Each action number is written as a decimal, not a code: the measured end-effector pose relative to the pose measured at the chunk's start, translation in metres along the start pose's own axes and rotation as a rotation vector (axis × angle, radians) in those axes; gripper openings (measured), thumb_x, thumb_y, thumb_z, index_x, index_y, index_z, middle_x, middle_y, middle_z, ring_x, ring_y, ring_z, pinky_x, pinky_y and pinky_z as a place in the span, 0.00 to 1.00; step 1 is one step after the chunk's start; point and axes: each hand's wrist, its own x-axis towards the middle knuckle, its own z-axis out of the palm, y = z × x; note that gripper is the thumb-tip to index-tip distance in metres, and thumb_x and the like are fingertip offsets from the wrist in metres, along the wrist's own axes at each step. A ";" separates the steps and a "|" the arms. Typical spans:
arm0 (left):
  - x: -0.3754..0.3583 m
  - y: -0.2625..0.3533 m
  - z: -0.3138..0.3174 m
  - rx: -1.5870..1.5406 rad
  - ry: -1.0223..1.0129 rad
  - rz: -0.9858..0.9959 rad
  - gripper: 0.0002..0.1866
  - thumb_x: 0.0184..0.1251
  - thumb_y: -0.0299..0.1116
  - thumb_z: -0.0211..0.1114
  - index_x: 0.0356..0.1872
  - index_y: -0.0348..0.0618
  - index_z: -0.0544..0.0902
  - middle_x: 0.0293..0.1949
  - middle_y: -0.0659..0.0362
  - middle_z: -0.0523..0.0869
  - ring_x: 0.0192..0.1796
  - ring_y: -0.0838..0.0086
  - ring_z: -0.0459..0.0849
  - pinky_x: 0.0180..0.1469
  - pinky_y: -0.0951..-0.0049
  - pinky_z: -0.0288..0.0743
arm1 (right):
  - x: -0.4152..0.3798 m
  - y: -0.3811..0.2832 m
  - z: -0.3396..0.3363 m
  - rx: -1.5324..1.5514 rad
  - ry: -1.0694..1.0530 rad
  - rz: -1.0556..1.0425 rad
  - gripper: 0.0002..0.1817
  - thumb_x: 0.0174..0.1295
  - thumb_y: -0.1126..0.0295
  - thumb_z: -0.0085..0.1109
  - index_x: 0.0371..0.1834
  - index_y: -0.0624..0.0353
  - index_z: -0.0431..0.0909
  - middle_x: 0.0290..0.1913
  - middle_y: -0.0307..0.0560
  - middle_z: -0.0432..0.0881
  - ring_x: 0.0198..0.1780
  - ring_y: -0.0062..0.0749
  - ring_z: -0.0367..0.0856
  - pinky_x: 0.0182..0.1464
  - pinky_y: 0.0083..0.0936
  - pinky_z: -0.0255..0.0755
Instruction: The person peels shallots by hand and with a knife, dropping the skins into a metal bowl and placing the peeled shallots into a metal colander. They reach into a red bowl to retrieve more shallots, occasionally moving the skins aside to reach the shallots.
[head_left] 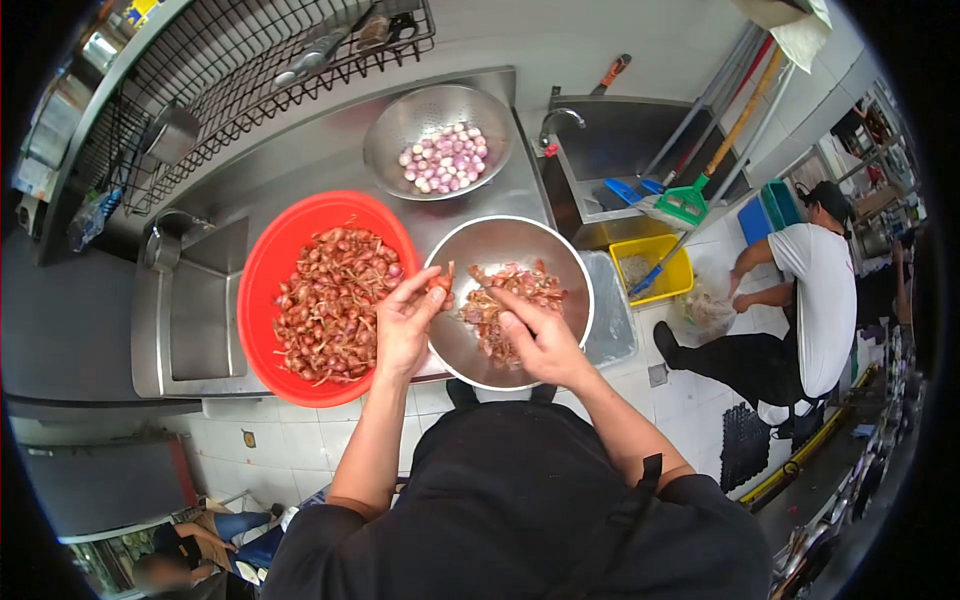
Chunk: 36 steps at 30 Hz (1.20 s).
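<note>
Head view: pinches shallot point(443, 284) with left hand point(405, 322) at steel bowl's point(511, 241) nine o'clock, presumably for catching skins point(538, 286); cannot tell grip of right hand point(548, 348), curled at five o'clock.

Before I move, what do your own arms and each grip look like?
The left grip and right grip are bare hands, with no gloves, watch or bracelet visible. Short, plain black sleeves leave the forearms uncovered.
</note>
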 end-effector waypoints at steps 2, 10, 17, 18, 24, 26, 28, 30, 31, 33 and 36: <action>-0.009 -0.002 0.015 0.050 -0.006 0.011 0.17 0.69 0.22 0.65 0.58 0.32 0.80 0.46 0.55 0.86 0.46 0.73 0.85 0.50 0.73 0.80 | -0.001 -0.011 0.002 0.042 -0.079 0.124 0.23 0.73 0.65 0.53 0.67 0.65 0.71 0.54 0.63 0.83 0.55 0.51 0.84 0.58 0.36 0.73; -0.016 -0.004 0.044 -0.023 -0.014 0.139 0.16 0.66 0.16 0.66 0.54 0.29 0.79 0.47 0.52 0.87 0.47 0.75 0.86 0.51 0.76 0.81 | -0.005 -0.021 -0.003 0.152 -0.099 0.157 0.27 0.75 0.67 0.47 0.75 0.61 0.62 0.34 0.47 0.82 0.35 0.30 0.82 0.44 0.27 0.75; -0.019 0.001 0.056 0.186 0.009 0.266 0.16 0.62 0.13 0.68 0.50 0.29 0.79 0.46 0.53 0.84 0.48 0.73 0.85 0.52 0.75 0.82 | -0.002 -0.017 0.003 0.355 0.016 0.147 0.26 0.75 0.70 0.49 0.75 0.64 0.62 0.34 0.38 0.80 0.32 0.15 0.74 0.38 0.19 0.72; -0.019 -0.001 0.057 0.186 0.006 0.266 0.16 0.62 0.13 0.68 0.50 0.29 0.79 0.46 0.53 0.84 0.48 0.73 0.85 0.52 0.75 0.82 | -0.002 -0.017 0.007 0.355 0.019 0.147 0.26 0.75 0.70 0.49 0.75 0.64 0.62 0.34 0.38 0.80 0.32 0.15 0.74 0.38 0.19 0.72; -0.019 -0.010 0.062 0.143 -0.062 0.482 0.19 0.61 0.09 0.65 0.52 0.32 0.77 0.53 0.49 0.78 0.54 0.67 0.83 0.57 0.70 0.80 | 0.004 -0.025 0.010 0.528 0.164 0.174 0.24 0.76 0.71 0.50 0.73 0.64 0.65 0.31 0.37 0.79 0.29 0.12 0.71 0.30 0.13 0.68; -0.015 -0.007 0.058 0.033 -0.085 0.382 0.18 0.64 0.12 0.63 0.54 0.36 0.76 0.54 0.50 0.80 0.56 0.68 0.82 0.60 0.69 0.78 | 0.007 -0.032 -0.002 0.765 0.046 0.307 0.23 0.76 0.70 0.49 0.73 0.63 0.66 0.28 0.37 0.78 0.23 0.11 0.68 0.24 0.12 0.64; -0.011 -0.005 0.051 -0.358 -0.153 0.053 0.16 0.69 0.17 0.62 0.56 0.39 0.76 0.55 0.52 0.82 0.57 0.69 0.82 0.62 0.67 0.76 | 0.008 -0.040 -0.004 0.753 0.056 0.358 0.23 0.77 0.69 0.48 0.72 0.62 0.67 0.25 0.36 0.76 0.19 0.12 0.66 0.21 0.13 0.62; -0.010 -0.008 0.049 -0.333 -0.175 0.068 0.15 0.72 0.22 0.60 0.58 0.41 0.75 0.56 0.54 0.83 0.57 0.71 0.82 0.63 0.65 0.74 | 0.007 -0.040 -0.006 0.749 0.076 0.372 0.23 0.77 0.68 0.48 0.73 0.61 0.66 0.25 0.36 0.77 0.19 0.12 0.67 0.21 0.13 0.62; -0.009 -0.009 0.047 -0.371 -0.179 0.026 0.16 0.72 0.22 0.61 0.58 0.40 0.74 0.55 0.54 0.83 0.57 0.72 0.81 0.63 0.67 0.73 | 0.006 -0.041 -0.006 0.749 0.072 0.371 0.23 0.77 0.68 0.48 0.73 0.61 0.66 0.25 0.36 0.77 0.19 0.12 0.67 0.21 0.13 0.62; -0.008 -0.008 0.048 -0.330 -0.181 -0.008 0.16 0.73 0.24 0.60 0.60 0.39 0.74 0.54 0.54 0.83 0.58 0.74 0.80 0.64 0.70 0.70 | 0.005 -0.042 -0.007 0.739 0.097 0.384 0.23 0.76 0.69 0.49 0.72 0.62 0.67 0.24 0.36 0.76 0.19 0.11 0.67 0.21 0.13 0.62; -0.008 -0.002 0.057 -0.282 -0.080 0.018 0.14 0.74 0.26 0.61 0.58 0.39 0.76 0.52 0.56 0.83 0.55 0.75 0.81 0.59 0.71 0.74 | 0.005 -0.029 -0.005 0.614 0.125 0.321 0.22 0.76 0.68 0.49 0.71 0.60 0.70 0.24 0.37 0.77 0.16 0.12 0.65 0.18 0.13 0.59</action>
